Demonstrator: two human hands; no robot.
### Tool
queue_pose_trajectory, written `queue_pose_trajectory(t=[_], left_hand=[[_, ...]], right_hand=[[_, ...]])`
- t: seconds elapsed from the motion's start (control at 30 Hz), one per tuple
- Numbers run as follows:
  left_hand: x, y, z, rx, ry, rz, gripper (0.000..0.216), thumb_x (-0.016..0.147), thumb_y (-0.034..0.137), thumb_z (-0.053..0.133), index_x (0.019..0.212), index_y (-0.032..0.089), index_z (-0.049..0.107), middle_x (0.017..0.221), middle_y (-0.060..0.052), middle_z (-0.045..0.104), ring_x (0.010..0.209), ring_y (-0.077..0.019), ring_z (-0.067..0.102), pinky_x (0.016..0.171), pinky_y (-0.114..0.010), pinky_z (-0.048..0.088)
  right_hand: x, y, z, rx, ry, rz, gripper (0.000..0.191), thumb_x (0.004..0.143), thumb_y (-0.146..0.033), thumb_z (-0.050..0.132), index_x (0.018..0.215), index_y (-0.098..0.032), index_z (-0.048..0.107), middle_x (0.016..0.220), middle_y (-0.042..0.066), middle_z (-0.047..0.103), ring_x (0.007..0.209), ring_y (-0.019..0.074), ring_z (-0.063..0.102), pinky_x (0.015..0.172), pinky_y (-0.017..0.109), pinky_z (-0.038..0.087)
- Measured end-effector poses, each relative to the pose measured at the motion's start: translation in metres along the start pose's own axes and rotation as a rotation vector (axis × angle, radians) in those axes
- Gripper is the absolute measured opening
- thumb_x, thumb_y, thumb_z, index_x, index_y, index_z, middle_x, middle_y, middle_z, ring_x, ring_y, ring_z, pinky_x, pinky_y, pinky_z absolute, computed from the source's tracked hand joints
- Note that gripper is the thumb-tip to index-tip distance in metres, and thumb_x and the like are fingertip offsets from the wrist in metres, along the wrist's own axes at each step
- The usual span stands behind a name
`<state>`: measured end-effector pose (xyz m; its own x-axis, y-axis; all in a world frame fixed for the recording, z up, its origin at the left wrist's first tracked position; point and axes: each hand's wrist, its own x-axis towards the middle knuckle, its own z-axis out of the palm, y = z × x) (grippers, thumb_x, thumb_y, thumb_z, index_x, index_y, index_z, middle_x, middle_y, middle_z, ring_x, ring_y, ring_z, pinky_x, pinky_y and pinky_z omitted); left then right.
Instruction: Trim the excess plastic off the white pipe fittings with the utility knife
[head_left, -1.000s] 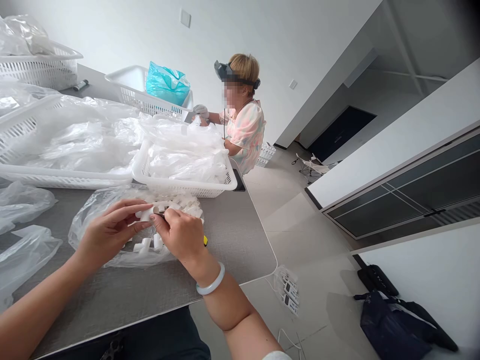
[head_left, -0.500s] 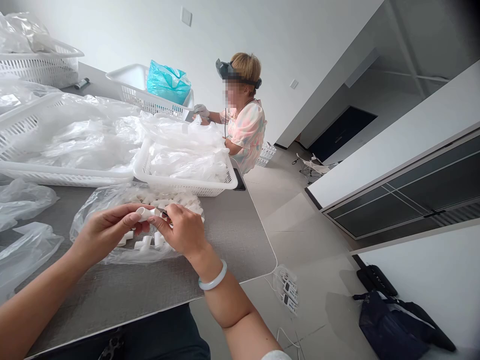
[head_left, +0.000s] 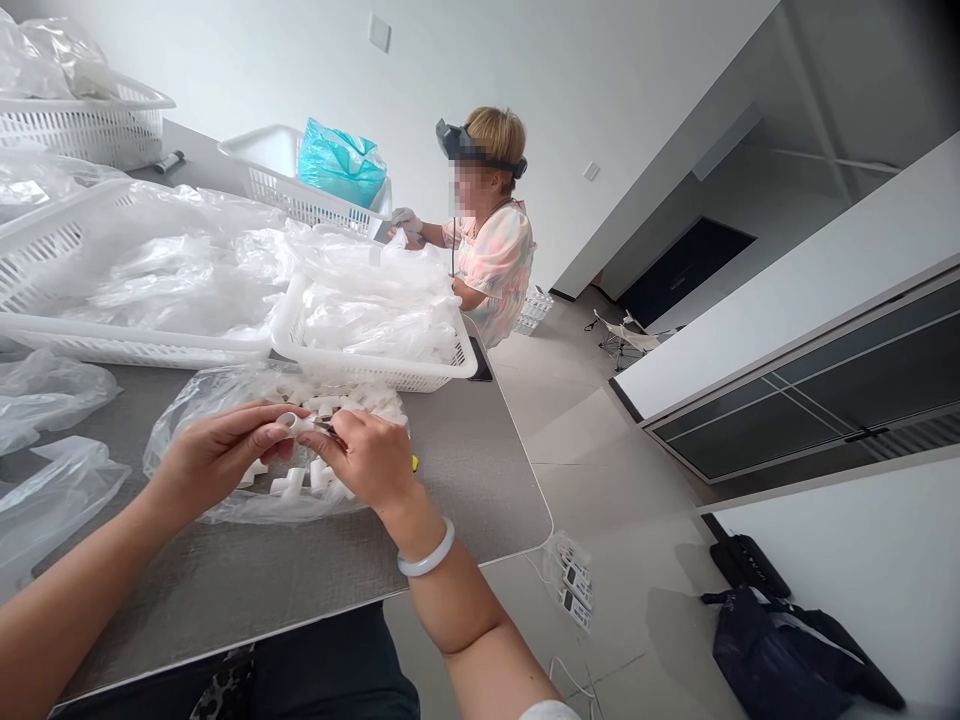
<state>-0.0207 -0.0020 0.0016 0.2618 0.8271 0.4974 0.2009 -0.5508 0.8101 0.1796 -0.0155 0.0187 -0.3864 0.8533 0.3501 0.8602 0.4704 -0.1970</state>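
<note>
My left hand (head_left: 251,440) is closed on a white plastic pipe fitting (head_left: 291,425), its round opening tilted toward me. In my right hand (head_left: 369,455) is a small knife (head_left: 325,427); its dark metal tip touches or lies close to the fitting's right end. A bit of yellow, apparently the knife's handle end, shows beyond the right palm. Beneath both hands a clear plastic bag (head_left: 176,425) lies spread on the table, with several more white pipe fittings (head_left: 289,483) on it, some of them tee-shaped. My fingers hide part of the held fitting.
White baskets (head_left: 375,368) full of clear plastic bags stand behind the fittings. Loose bags (head_left: 52,500) lie at left on the grey table (head_left: 480,480). A blue bag (head_left: 341,165) sits in a far basket, beside a person (head_left: 491,250) wearing headgear. A dark backpack (head_left: 772,650) rests on the floor.
The fitting has turned slightly in my fingers, showing its opening more. The knife tip shows more plainly, and a yellow end has come into view beside my right palm.
</note>
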Motion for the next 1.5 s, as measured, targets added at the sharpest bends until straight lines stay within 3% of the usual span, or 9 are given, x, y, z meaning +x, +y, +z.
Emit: queue_pose_trajectory(t=[0.37, 0.73, 0.93, 1.13, 1.33, 1.4, 1.5], left_hand=[[-0.001, -0.006, -0.003, 0.163, 0.04, 0.002, 0.032, 0.096, 0.048, 0.059, 0.104, 0.029, 0.083, 0.068, -0.001, 0.071, 0.057, -0.0201, 0.064, 0.057, -0.029, 0.052], [-0.004, -0.008, -0.004, 0.174, 0.021, -0.051, 0.031, 0.095, 0.052, 0.058, 0.103, 0.035, 0.083, 0.084, -0.001, 0.076, 0.055, -0.0195, 0.065, 0.055, -0.031, 0.052], [-0.005, -0.013, -0.004, 0.204, 0.033, -0.056, 0.036, 0.096, 0.052, 0.056, 0.107, 0.032, 0.084, 0.071, -0.001, 0.072, 0.063, -0.0225, 0.068, 0.062, -0.03, 0.054], [0.0, -0.005, -0.002, 0.101, 0.028, -0.09, 0.03, 0.094, 0.051, 0.06, 0.1, 0.032, 0.083, 0.071, -0.002, 0.072, 0.053, -0.0202, 0.061, 0.054, -0.031, 0.053], [0.002, -0.003, 0.001, -0.164, -0.065, -0.227, 0.027, 0.091, 0.049, 0.069, 0.101, 0.029, 0.084, 0.079, -0.005, 0.078, 0.051, -0.0183, 0.059, 0.047, -0.029, 0.053], [0.001, -0.005, 0.0, -0.217, -0.107, -0.272, 0.03, 0.092, 0.051, 0.068, 0.1, 0.027, 0.084, 0.076, -0.007, 0.078, 0.052, -0.0192, 0.061, 0.046, -0.03, 0.054], [-0.002, -0.007, -0.002, -0.297, -0.125, -0.344, 0.038, 0.094, 0.054, 0.064, 0.102, 0.024, 0.085, 0.09, -0.013, 0.082, 0.064, -0.0252, 0.072, 0.054, -0.035, 0.061]], right_hand=[[0.0, -0.005, -0.004, -0.029, -0.001, 0.017, 0.061, 0.104, -0.072, 0.049, 0.077, -0.02, 0.067, 0.062, -0.001, 0.059, 0.055, 0.0094, 0.055, 0.046, 0.021, 0.025], [0.001, -0.006, -0.007, -0.005, -0.092, 0.001, 0.063, 0.106, -0.071, 0.045, 0.076, -0.021, 0.069, 0.06, -0.001, 0.06, 0.051, 0.0098, 0.052, 0.045, 0.021, 0.026], [0.001, -0.005, -0.008, -0.016, -0.088, 0.044, 0.063, 0.104, -0.073, 0.047, 0.081, -0.019, 0.07, 0.063, -0.001, 0.061, 0.053, 0.0097, 0.053, 0.045, 0.021, 0.027], [0.002, -0.008, -0.011, -0.017, -0.139, 0.011, 0.059, 0.107, -0.068, 0.045, 0.083, -0.021, 0.071, 0.066, 0.0, 0.065, 0.058, 0.012, 0.06, 0.047, 0.023, 0.03], [0.001, -0.007, -0.009, 0.005, -0.01, 0.009, 0.063, 0.106, -0.071, 0.045, 0.08, -0.019, 0.068, 0.066, 0.0, 0.065, 0.059, 0.011, 0.062, 0.048, 0.02, 0.032], [0.001, -0.006, -0.009, 0.018, 0.007, -0.011, 0.062, 0.105, -0.072, 0.046, 0.08, -0.019, 0.067, 0.066, 0.0, 0.065, 0.059, 0.0107, 0.062, 0.048, 0.02, 0.033], [0.0, -0.005, -0.01, 0.033, -0.001, 0.017, 0.063, 0.105, -0.072, 0.045, 0.079, -0.019, 0.066, 0.069, 0.0, 0.067, 0.061, 0.0107, 0.064, 0.049, 0.019, 0.035]])
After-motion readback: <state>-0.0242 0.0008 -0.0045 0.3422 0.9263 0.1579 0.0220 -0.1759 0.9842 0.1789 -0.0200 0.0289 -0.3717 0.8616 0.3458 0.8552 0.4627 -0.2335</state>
